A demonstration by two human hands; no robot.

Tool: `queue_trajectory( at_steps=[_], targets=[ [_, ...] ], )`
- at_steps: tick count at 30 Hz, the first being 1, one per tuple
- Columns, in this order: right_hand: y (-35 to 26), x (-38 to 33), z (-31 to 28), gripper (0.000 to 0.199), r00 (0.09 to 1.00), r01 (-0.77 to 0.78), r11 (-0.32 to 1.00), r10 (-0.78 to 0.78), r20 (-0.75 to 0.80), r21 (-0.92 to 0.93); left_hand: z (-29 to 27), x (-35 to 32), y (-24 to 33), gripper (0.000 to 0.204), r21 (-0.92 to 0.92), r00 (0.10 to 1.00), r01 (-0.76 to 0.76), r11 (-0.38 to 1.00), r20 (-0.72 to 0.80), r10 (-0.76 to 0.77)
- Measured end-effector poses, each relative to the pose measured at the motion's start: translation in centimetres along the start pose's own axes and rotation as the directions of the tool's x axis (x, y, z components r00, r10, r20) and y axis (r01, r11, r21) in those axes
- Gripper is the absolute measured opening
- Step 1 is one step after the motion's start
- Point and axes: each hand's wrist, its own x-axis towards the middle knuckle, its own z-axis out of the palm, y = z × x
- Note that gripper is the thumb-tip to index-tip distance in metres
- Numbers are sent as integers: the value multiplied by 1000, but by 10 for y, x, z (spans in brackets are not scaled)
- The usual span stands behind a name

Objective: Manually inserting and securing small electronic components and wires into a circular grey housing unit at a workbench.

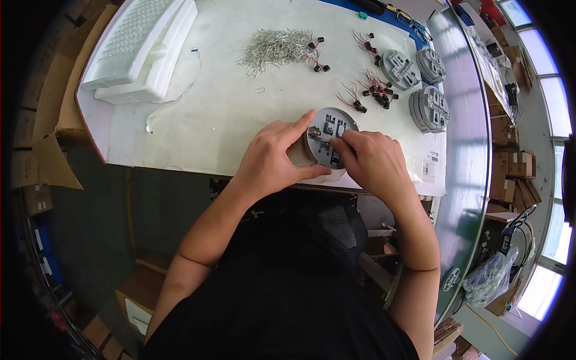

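Observation:
At the table's near edge I hold a round grey plastic housing (325,150) with a raised rim and dark slots and fittings inside. My left hand (270,155) grips it by the rim from the left, thumb at the near side and fingers at the far side. Over its right half, my right hand (377,161) has thumb and forefinger pressed together against the inside. Whatever lies between those fingertips is too small or hidden. Just beyond the housing are small black cylindrical parts with red wires (379,91).
A heap of bent metal pins (277,50) lies farther back on the white-covered table (222,120). Several similar grey housings (429,109) stand at the right, some stacked. White foam trays (135,54) occupy the left end. A green-edged ledge (465,198) borders the right side.

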Motion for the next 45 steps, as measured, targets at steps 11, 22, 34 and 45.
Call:
queue_trajectory(
  at_steps=[11,22,34,45],
  targets=[
    [-7,-8,3,36,993,-19,998,11,-119,-68,1,0,1,101,52,1000,-1,999,-7,2],
    [-16,-20,20,37,971,1,979,-49,-234,-203,6,-2,-2,100,112,996,-75,991,-37,80],
    [12,3,9,35,983,159,984,-166,-84,-77,1,-1,1,100,50,998,-51,997,26,50],
    [-13,8,-14,31,973,214,909,-229,0,-358,4,-1,-3,103,37,997,-59,998,-44,61]
  ],
)
